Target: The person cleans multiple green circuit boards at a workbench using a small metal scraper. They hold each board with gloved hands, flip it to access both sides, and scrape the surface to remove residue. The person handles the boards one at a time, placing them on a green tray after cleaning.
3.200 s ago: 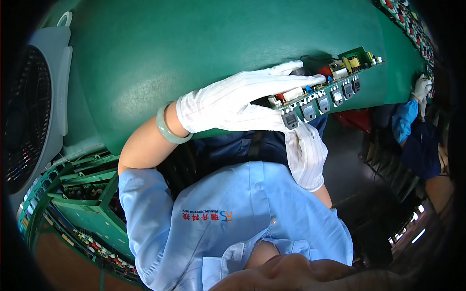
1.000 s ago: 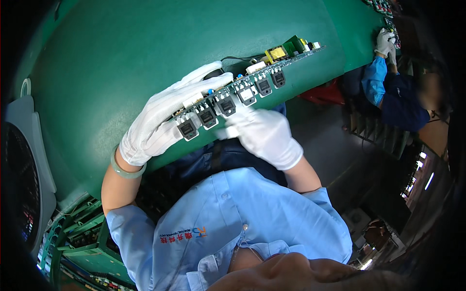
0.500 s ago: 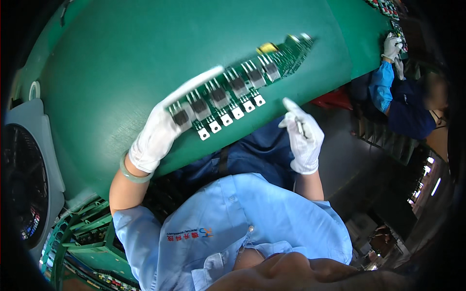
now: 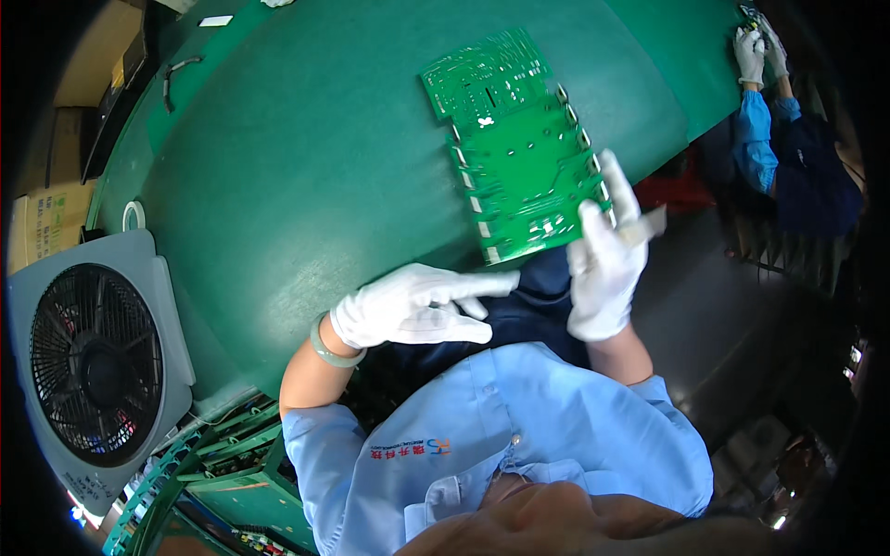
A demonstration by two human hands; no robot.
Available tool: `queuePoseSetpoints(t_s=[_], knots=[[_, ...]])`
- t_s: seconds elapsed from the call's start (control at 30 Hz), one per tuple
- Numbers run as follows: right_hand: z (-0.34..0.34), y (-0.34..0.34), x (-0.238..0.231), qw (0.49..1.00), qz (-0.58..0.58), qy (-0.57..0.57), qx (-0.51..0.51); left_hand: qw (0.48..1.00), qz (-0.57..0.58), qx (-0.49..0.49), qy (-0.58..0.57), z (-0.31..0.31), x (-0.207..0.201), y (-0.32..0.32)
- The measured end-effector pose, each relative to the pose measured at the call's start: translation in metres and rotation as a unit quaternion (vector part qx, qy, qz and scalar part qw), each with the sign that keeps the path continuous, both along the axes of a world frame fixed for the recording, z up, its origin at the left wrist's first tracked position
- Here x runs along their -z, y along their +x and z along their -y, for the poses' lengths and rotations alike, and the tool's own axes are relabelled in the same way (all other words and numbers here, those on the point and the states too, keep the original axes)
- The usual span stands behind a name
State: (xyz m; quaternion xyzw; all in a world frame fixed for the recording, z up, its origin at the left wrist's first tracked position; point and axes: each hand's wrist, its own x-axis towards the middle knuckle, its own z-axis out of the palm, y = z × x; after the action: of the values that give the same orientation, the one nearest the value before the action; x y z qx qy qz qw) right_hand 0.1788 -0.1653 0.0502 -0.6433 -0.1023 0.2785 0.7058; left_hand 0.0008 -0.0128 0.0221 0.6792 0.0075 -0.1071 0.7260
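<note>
A green circuit board (image 4: 524,157) shows its trace side, with white metal tabs jutting along both long edges. My right hand (image 4: 607,269), in a white glove, grips the board by its near right corner. Across the fingers of that hand lies a small blurred greyish strip (image 4: 646,226), whose kind I cannot make out. My left hand (image 4: 417,304), gloved in white too, is at the table's front edge, fingers apart and pointing right. It holds nothing and is a little short of the board.
A green mat covers the table (image 4: 297,167). A grey box fan (image 4: 102,357) stands at the left, with cardboard boxes (image 4: 56,204) behind it. A dark bent tool (image 4: 176,79) lies at the far left. A co-worker's gloved hands (image 4: 753,56) are at the far right.
The board has turned over from component side to trace side and swung more upright. My left hand has let go of it and drawn back; my right hand now has it.
</note>
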Motion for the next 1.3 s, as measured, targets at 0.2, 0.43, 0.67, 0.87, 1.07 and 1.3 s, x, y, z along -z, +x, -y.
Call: queuePoseSetpoints(t_s=[0.2, 0.43, 0.67, 0.87, 1.07, 1.3], knots=[[0.005, 0.068, -0.005, 0.959, 0.244, 0.043, -0.135, 0.885, 0.069, -0.458, -0.056, -0.048, 0.004, 0.007], [-0.045, 0.101, -0.012, 0.85, 0.348, 0.124, -0.375, 0.897, 0.136, -0.421, -0.006, -0.057, 0.008, -0.003], [-0.015, 0.059, 0.013, 0.904, 0.413, -0.038, -0.099, 0.899, 0.103, -0.422, 0.047, -0.052, -0.006, -0.008], [-0.015, 0.006, 0.002, 0.642, 0.636, -0.06, -0.424, 0.917, 0.087, -0.389, -0.015, -0.056, -0.008, -0.014], [-0.042, -0.008, 0.017, 0.592, 0.638, -0.133, -0.473, 0.915, 0.083, -0.394, 0.038, -0.055, -0.008, -0.014], [-0.037, -0.012, 0.032, 0.57, 0.64, -0.172, -0.485, 0.91, 0.113, -0.391, 0.077, -0.056, -0.002, -0.014]])
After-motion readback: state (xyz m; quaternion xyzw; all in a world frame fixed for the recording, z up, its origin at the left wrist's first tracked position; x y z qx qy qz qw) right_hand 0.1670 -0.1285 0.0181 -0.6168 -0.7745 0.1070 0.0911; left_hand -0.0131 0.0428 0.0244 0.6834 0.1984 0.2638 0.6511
